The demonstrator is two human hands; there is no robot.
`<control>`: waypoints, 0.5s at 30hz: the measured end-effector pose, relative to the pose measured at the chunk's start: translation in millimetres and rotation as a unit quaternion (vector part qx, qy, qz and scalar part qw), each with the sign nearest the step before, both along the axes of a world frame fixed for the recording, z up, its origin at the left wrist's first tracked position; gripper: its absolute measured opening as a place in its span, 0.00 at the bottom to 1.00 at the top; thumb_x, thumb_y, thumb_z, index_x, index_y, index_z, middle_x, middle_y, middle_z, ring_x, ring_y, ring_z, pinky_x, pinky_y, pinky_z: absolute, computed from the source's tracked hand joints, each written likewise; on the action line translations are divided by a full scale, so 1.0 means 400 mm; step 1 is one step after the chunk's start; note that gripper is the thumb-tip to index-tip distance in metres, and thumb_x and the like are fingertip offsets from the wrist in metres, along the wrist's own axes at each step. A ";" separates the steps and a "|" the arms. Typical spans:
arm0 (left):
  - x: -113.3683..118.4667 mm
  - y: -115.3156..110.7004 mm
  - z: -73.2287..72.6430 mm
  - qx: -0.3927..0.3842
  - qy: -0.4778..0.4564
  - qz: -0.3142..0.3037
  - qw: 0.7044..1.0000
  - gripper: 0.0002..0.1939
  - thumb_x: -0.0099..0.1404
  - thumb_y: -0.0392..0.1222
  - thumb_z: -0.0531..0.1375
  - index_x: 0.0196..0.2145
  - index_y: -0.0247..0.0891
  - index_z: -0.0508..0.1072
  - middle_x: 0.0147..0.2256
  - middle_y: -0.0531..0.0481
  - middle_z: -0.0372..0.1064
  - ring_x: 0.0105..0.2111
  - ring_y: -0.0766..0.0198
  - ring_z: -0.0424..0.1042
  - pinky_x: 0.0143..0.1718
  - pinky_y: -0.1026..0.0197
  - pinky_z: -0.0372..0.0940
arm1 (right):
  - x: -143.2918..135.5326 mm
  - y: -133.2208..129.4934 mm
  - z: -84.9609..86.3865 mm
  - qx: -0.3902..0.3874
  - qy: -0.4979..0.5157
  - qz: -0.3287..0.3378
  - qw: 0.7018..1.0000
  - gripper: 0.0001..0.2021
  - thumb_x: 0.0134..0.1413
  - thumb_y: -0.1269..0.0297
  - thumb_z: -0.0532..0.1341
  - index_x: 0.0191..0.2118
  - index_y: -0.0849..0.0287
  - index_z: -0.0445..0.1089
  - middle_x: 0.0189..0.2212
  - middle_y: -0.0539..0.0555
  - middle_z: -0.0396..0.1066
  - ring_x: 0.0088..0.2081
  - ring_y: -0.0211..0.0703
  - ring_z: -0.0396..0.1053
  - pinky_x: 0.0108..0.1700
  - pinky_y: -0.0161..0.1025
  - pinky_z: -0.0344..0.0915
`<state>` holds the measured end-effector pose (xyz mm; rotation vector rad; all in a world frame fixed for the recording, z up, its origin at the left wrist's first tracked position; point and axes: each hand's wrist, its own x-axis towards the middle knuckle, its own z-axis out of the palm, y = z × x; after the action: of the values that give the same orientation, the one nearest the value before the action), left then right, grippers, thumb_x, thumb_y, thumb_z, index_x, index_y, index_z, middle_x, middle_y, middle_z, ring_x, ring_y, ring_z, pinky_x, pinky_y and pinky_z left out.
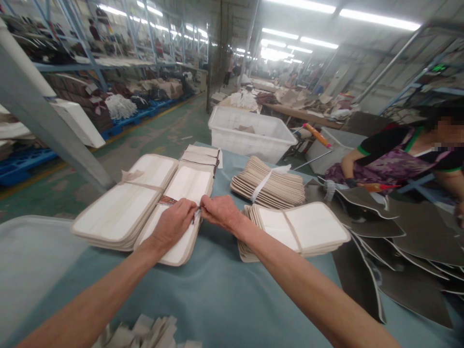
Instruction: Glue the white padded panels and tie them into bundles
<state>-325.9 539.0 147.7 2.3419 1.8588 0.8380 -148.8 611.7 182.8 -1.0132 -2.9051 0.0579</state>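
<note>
Both hands [173, 222] [222, 211] pinch close together, bare forearms [112, 285] angled inward.

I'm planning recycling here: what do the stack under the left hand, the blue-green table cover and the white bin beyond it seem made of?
Stack: probably padded cloth; matte off-white faces, soft-looking beige edges.
Table cover: fabric or vinyl, I can't tell which; smooth, faint sheen, gentle folds.
White bin: likely moulded plastic; slightly glossy, with a rounded rim.

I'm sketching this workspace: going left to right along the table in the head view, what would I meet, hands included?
Leftmost tied pale stack → left hand → right hand → tied white-topped stack → dark panels.
</note>
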 end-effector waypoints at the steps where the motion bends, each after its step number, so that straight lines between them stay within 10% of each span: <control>1: 0.000 -0.002 -0.001 -0.002 0.006 0.010 1.000 0.10 0.76 0.43 0.49 0.36 0.41 0.66 0.34 0.47 0.72 0.36 0.54 0.74 0.40 0.54 0.65 | 0.001 -0.001 0.000 -0.001 0.002 -0.004 1.000 0.12 0.70 0.63 0.50 0.50 0.60 0.68 0.39 0.60 0.81 0.39 0.50 0.78 0.34 0.38 0.57; 15: -0.002 -0.012 0.051 -0.091 0.095 0.017 0.991 0.11 0.70 0.42 0.52 0.29 0.42 0.66 0.27 0.49 0.75 0.29 0.58 0.73 0.29 0.58 0.50 | 0.000 0.001 -0.008 0.000 0.006 -0.044 0.999 0.13 0.68 0.64 0.51 0.49 0.60 0.69 0.37 0.58 0.81 0.37 0.50 0.78 0.32 0.39 0.53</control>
<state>-326.8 534.1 168.3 2.3542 1.9552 0.4375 -148.8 612.1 179.5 -1.1344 -2.8457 0.0598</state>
